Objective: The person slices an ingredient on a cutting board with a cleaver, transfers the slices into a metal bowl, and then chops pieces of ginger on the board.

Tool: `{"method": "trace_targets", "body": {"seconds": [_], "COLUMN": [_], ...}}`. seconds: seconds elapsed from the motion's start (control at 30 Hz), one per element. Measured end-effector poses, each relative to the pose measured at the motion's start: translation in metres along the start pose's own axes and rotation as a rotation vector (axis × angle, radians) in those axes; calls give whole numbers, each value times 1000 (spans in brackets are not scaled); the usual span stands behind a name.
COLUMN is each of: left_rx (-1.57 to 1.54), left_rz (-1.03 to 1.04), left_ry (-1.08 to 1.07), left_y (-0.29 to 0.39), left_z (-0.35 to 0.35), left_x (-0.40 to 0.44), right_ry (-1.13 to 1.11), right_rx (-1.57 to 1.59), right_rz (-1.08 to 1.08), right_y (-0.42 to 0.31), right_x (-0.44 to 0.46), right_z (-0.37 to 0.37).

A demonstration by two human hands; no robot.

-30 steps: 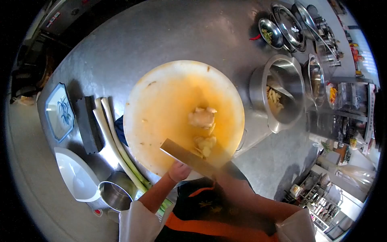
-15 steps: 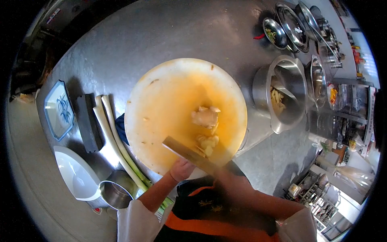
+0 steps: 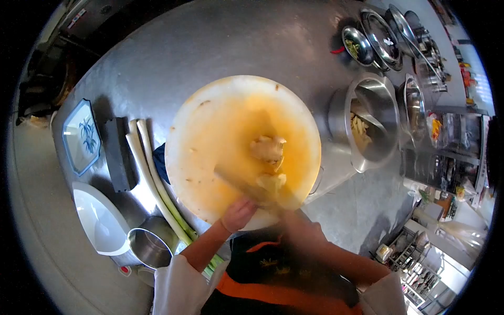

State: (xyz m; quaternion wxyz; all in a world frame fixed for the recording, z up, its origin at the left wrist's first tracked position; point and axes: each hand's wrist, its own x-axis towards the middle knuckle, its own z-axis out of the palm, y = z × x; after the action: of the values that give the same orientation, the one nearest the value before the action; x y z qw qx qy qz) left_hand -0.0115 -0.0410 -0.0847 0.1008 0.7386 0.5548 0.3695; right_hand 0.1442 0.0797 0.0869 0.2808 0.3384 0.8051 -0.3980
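Observation:
A round cutting board [image 3: 194,152] lies in front of me, its top yellow-stained. My right hand [image 3: 300,227], blurred, grips a cleaver [image 3: 239,182] at the board's near edge, the smeared blade slanting up and left. Just below the blade, my left hand [image 3: 239,213] has its fingers drawn together; whatever they hold is hidden. Beyond the blade sits a pale knobby piece that looks like ginger [image 3: 268,149]. A second pile of pale yellow pieces [image 3: 272,184] lies right by the blade, partly blurred.
Leeks [image 3: 157,184] lie left of the board, beside a dark grey block [image 3: 119,155], a blue-patterned dish [image 3: 81,137], a white bowl [image 3: 100,220] and a steel pot [image 3: 151,244]. On the right stands a steel basin [image 3: 374,123] holding pale cut pieces. Steel bowls [image 3: 358,45] sit far right.
The cleaver blade has blurred and shifted slightly toward the near pile. My left hand has moved slightly right and up. The view has shifted a little; the far piece stays on the board.

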Motion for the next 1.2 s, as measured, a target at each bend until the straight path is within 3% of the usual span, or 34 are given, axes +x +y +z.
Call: {"method": "trace_targets", "body": {"seconds": [0.07, 0.23, 0.47, 0.63, 0.8, 0.97, 1.1, 1.2], "left_rx": [-513, -429, -212, -284, -257, -343, -258, -364], "left_rz": [-327, -270, -99, -96, -60, -190, -111, -129], "left_ry": [36, 2, 91, 114, 132, 45, 94, 70], "left_y": [1, -1, 1, 2, 0, 4, 1, 1], "left_z": [4, 5, -12, -23, -23, -23, -19, -19], "left_x": [-3, -12, 11, 28, 25, 22, 18, 19], "right_ry": [-40, 84, 54, -129, -86, -155, -180, -188], "right_rx": [-44, -186, -141, -13, -44, -94, -42, 11], "right_rz": [-52, -128, -122, 12, -19, 8, 27, 46], "right_y": [4, 2, 6, -5, -6, -10, -12, -6], "right_x": [-14, -23, -17, -16, -27, -25, -15, -10], "right_z": [7, 15, 18, 7, 10, 4, 2, 12]}}
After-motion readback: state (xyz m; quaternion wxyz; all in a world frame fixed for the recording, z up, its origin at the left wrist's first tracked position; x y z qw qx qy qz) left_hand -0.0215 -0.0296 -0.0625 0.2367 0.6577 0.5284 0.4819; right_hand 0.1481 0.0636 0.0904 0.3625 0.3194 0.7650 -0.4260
